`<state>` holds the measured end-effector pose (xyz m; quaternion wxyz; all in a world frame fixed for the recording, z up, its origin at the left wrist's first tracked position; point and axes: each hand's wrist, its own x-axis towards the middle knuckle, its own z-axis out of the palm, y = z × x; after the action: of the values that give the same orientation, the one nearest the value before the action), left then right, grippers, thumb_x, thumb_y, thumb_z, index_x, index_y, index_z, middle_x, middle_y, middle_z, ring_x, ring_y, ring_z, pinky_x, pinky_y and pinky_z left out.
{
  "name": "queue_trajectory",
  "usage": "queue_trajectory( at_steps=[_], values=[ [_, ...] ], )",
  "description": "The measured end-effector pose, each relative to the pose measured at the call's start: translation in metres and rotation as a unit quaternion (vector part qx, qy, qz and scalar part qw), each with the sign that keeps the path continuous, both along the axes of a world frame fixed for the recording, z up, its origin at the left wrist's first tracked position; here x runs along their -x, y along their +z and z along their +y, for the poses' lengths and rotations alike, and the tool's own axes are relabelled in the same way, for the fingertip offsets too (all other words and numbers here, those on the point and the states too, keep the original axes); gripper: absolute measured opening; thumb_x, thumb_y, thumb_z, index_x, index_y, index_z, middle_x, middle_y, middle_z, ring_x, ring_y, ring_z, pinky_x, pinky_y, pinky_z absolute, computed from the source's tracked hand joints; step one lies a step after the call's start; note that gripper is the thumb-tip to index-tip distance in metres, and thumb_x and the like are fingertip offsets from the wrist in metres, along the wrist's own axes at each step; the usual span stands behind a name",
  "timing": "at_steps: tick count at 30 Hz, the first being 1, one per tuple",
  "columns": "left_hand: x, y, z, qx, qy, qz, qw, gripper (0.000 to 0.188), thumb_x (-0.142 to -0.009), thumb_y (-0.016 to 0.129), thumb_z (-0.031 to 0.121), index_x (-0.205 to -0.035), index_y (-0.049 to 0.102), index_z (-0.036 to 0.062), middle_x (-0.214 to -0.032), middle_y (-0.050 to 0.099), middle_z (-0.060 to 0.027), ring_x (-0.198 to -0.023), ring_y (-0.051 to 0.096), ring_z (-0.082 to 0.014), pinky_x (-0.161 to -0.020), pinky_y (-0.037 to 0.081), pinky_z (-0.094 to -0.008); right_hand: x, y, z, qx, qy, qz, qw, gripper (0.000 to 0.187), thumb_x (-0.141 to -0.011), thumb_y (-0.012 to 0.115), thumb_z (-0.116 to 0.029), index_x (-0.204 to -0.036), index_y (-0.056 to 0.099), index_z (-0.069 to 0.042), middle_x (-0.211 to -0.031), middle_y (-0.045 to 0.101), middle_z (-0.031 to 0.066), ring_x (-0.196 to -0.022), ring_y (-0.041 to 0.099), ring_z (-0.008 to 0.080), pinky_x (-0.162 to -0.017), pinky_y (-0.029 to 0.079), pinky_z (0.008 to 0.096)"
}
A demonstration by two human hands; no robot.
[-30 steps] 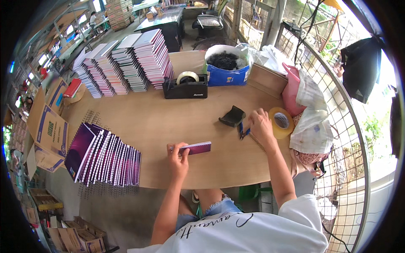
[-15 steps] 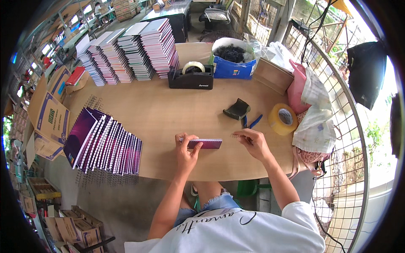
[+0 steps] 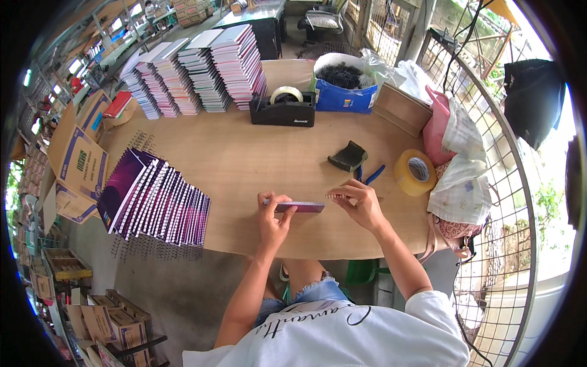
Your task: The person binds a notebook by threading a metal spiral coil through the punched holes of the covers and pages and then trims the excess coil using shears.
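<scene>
My left hand [image 3: 274, 221] grips a small purple notebook [image 3: 307, 208] on edge, its bound edge turned upward. Just right of it, my right hand [image 3: 363, 207] pinches a short dark spiral binding wire [image 3: 334, 196], with the wire's free end close to the notebook's right end. Whether the two touch is hard to make out. At the left lies a fanned row of purple notebooks [image 3: 160, 197], with loose wire coils poking out from both its ends. Beyond my right hand rest blue-handled pliers [image 3: 373, 175] and a dark curved block [image 3: 348, 156].
Tall notebook stacks [image 3: 238, 64] stand at the far left, beside a black tape dispenser [image 3: 283, 115]. A blue box [image 3: 345, 98] holds dark coils. A yellow tape roll [image 3: 415, 173] and a cloth bag [image 3: 455, 196] sit at the right, near the wire mesh [image 3: 489, 244]. An open carton [image 3: 79, 162] stands far left.
My right hand has moved left, bringing the spiral wire nearer the notebook's end. My left hand keeps its hold on the notebook. The whole view has shifted slightly.
</scene>
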<state>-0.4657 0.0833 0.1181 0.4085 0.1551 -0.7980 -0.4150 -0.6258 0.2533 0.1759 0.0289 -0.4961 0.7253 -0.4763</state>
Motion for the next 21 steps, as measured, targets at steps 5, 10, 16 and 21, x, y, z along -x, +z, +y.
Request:
queue_trajectory(
  at_steps=[5,10,16,21],
  values=[
    [-0.001,0.001,0.0,0.008,-0.003,-0.001,1.0,0.025,-0.079,0.077,0.014,-0.097,0.061,0.007,-0.102,0.046,-0.0106,-0.097,0.049,-0.0285,-0.083,0.044,-0.0403,0.001,0.003,0.002,-0.046,0.044,-0.007,0.998,0.022,-0.075,0.073,-0.003,-0.096,0.072,-0.01,-0.086,0.065,0.0082,-0.075,0.064,0.0253,-0.064,0.053,0.035],
    [-0.003,0.002,0.002,-0.005,0.009,0.003,1.0,0.025,-0.08,0.076,0.017,-0.097,0.061,0.0068,-0.102,0.047,-0.0118,-0.098,0.049,-0.0288,-0.084,0.044,-0.0398,0.001,0.007,0.003,-0.049,0.077,-0.015,0.996,0.022,-0.076,0.071,-0.002,-0.097,0.072,-0.009,-0.088,0.066,0.0087,-0.079,0.064,0.026,-0.067,0.052,0.0356],
    [-0.004,0.004,0.006,0.001,0.017,0.002,1.0,0.026,-0.08,0.076,0.019,-0.098,0.061,0.0075,-0.102,0.048,-0.0115,-0.096,0.049,-0.028,-0.083,0.044,-0.0408,0.003,0.004,0.003,-0.04,0.086,-0.007,0.995,0.02,-0.078,0.07,-0.002,-0.097,0.072,-0.009,-0.088,0.066,0.0091,-0.078,0.064,0.0261,-0.066,0.052,0.0354],
    [-0.003,0.009,0.014,0.006,0.026,0.0,1.0,0.028,-0.079,0.077,0.021,-0.098,0.062,0.0087,-0.105,0.044,-0.0118,-0.096,0.048,-0.0275,-0.081,0.044,-0.0397,0.004,0.002,0.004,-0.033,0.091,-0.014,0.995,0.018,-0.079,0.07,-0.003,-0.096,0.072,-0.008,-0.088,0.066,0.0092,-0.077,0.064,0.0257,-0.066,0.052,0.0349]
  ],
)
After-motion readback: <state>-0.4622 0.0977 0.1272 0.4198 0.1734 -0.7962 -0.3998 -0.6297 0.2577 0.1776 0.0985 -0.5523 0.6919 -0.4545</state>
